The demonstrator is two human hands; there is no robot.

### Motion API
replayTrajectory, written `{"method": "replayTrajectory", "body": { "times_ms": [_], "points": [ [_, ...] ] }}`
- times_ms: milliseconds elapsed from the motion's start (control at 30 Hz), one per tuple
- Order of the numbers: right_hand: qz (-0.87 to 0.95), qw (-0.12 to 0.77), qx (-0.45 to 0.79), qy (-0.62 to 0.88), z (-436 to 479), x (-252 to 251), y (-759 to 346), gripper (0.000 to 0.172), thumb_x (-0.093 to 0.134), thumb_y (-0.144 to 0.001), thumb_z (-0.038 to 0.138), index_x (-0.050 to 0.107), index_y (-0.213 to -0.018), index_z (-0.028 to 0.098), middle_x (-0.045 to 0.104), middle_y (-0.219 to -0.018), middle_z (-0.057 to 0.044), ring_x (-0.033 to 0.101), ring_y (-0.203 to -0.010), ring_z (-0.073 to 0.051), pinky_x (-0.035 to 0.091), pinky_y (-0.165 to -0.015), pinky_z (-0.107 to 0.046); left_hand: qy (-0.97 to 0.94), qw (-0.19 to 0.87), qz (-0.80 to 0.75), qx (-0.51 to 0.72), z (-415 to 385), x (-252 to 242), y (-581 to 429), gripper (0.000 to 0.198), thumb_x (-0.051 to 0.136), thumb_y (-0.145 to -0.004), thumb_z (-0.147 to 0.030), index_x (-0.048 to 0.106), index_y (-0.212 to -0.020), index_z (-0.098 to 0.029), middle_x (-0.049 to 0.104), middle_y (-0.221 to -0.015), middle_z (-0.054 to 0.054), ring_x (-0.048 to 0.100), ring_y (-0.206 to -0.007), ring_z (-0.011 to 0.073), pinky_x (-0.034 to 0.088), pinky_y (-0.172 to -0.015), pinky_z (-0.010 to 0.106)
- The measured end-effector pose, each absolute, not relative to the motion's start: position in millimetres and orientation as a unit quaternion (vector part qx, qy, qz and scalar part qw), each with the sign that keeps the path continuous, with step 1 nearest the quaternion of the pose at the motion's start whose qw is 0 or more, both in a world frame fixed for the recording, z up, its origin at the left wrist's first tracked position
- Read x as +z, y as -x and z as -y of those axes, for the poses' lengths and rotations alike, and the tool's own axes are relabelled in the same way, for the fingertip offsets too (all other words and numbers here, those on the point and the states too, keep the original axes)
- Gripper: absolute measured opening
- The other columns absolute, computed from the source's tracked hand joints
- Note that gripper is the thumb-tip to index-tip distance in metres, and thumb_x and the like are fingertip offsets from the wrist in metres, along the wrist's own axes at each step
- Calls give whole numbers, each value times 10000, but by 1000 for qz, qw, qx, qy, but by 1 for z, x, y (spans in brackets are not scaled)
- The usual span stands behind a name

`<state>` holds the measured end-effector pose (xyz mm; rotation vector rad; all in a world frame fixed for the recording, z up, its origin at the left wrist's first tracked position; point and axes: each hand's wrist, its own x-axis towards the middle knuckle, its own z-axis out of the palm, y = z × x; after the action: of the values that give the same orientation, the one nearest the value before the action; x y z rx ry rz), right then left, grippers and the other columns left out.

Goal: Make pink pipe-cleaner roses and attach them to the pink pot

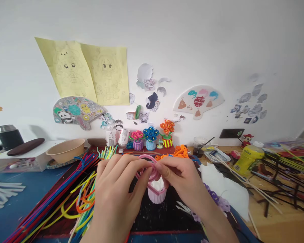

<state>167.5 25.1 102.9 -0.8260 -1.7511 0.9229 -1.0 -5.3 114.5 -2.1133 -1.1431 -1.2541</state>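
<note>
Both hands meet in front of me over a pink pipe cleaner bent into loops. My left hand pinches it between thumb and index finger. From the other side, my right hand pinches the same coil with thumb and fingers, some of which are hidden. Just below the fingertips stands a small ribbed pale-lilac pot with white filling. A bent pink end lies across the pot's rim; I cannot tell whether it touches. The pot rests on a black mat.
Bundled coloured pipe cleaners lie left. Finished pipe-cleaner flower pots line the wall. Right are white paper, purple pipe-cleaner pieces, a yellow bottle and black pipe cleaners. A tan bowl sits at back left.
</note>
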Motion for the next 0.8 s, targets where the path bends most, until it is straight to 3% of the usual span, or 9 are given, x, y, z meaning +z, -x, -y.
{"method": "replayTrajectory", "body": {
  "times_ms": [500,800],
  "points": [
    [752,467,346,311,-26,105,-170,291,633,-942,408,729,-780,187,637,-697,-2,512,-648,-137,351,-569,-249,762,165,442,-443,6,112,1,101,613,-905,-161,594,-838,-235,680,-801,-33,576,-745,175,330,-694,326],
    [740,468,348,335,-24,104,-170,240,634,-934,330,704,-759,183,651,-716,1,509,-639,-128,367,-565,-251,766,141,452,-435,5,110,3,120,611,-903,-146,561,-839,-234,631,-771,-42,552,-743,170,330,-697,318]
  ]
}}
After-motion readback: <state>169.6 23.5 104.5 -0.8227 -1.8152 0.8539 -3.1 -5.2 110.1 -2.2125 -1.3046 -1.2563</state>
